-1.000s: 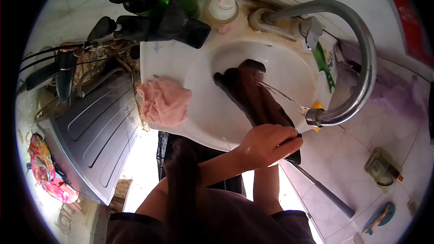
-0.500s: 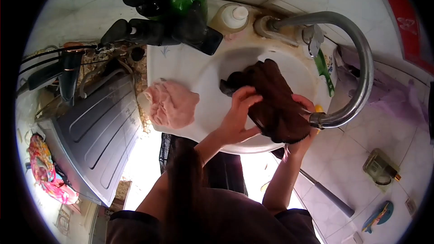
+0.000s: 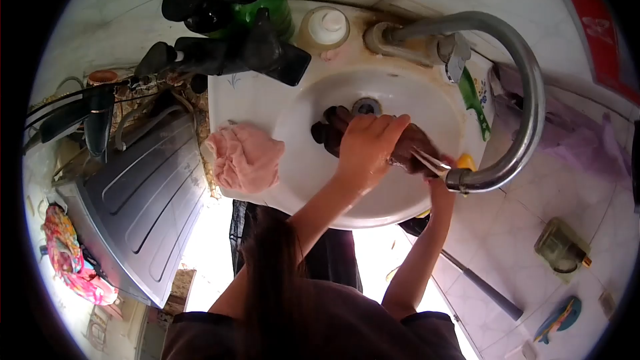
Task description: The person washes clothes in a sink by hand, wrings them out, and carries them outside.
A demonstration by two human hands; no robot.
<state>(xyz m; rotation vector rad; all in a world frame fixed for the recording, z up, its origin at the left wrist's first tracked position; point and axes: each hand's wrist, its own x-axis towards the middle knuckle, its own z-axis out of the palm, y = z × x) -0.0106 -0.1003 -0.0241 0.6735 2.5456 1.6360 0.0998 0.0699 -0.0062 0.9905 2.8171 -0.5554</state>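
Brown cloth (image 3: 419,145) lies in the sink (image 3: 308,157), its long axis running left from the tap (image 3: 534,93). The left hand (image 3: 368,150) clamps its middle; the right hand (image 3: 438,182), nearer the tap, is too hidden to tell.

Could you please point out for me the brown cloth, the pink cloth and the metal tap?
Brown cloth (image 3: 416,144): head view, on its uncovered part beside the hand.
Pink cloth (image 3: 245,158): head view, middle of its crumpled top.
Metal tap (image 3: 534,97): head view, on its curved spout.

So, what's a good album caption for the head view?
Left hand and right hand on dark cloth under a running tap, at a white sink.
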